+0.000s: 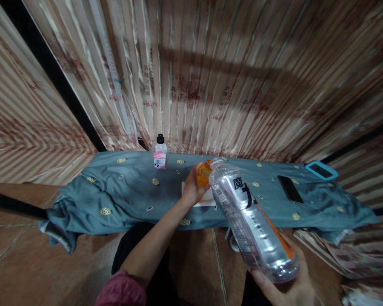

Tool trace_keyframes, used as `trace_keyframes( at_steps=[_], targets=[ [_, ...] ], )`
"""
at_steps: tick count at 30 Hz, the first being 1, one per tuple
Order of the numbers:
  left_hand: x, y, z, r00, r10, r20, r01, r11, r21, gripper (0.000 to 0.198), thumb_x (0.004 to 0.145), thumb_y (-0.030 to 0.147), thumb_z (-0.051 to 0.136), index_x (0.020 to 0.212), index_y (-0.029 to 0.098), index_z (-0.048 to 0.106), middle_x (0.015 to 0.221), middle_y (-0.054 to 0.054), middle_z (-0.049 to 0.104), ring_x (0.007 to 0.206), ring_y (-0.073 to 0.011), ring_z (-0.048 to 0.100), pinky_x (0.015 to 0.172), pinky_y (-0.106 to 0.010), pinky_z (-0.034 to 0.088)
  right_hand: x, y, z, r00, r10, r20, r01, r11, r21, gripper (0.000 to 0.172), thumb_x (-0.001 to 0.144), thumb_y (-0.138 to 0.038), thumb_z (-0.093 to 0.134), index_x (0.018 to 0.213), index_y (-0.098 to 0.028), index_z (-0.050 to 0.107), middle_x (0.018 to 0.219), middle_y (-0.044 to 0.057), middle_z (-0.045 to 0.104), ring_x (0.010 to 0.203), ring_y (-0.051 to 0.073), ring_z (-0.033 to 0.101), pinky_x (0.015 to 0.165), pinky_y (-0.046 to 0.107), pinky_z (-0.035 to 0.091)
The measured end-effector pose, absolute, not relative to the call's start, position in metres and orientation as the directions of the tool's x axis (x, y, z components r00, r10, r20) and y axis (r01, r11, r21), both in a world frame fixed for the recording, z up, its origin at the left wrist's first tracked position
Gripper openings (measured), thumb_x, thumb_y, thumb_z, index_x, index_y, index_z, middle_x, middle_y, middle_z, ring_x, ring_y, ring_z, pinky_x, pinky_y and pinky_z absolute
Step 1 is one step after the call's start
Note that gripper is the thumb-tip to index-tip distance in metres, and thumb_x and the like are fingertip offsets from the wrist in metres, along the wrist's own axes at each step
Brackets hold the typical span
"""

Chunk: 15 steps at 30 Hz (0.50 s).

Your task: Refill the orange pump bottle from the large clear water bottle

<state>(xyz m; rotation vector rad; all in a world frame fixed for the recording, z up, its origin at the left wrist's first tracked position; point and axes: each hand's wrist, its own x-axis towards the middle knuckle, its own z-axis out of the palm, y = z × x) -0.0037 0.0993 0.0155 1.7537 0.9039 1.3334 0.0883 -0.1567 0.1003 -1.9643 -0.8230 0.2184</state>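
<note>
A large clear plastic bottle point(250, 216) with a silver and orange label slants across the middle of the view, its neck up and to the left. My right hand point(289, 282) grips it near the base. Wrapped around an orange see-through cup-like piece point(204, 173) is my left hand point(193, 187), right at the bottle's mouth. Whether that piece touches the mouth I cannot tell. Beneath my left hand a white flat thing point(207, 199) lies on the cloth, partly hidden by the hand and bottle.
A blue-green patterned cloth point(130, 191) covers the narrow table. On it stand or lie a small black-capped bottle point(160, 155) at the back, a dark phone point(290, 189) and a blue-framed device point(321, 170) to the right. Pleated curtains point(191, 85) hang close behind.
</note>
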Motion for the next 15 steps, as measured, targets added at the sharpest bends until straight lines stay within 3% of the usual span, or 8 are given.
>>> trace_keyframes(
  at_steps=[15],
  targets=[
    [-0.0045,0.0986,0.0180,0.225,0.863,0.452,0.114,-0.484,0.868,0.067,0.070,0.024,0.078,0.131,0.022,0.049,0.128,-0.010,0.067,0.117,-0.0275,0.066,0.100,-0.043,0.055,0.0848,-0.1556,0.1025,0.765,0.623,0.164,0.421,-0.290,-0.860,0.079,0.065,-0.063,0.071,0.126,-0.016,0.050,0.110,0.010,0.070,0.100,0.030,0.070,0.092,0.038,0.054]
  ],
)
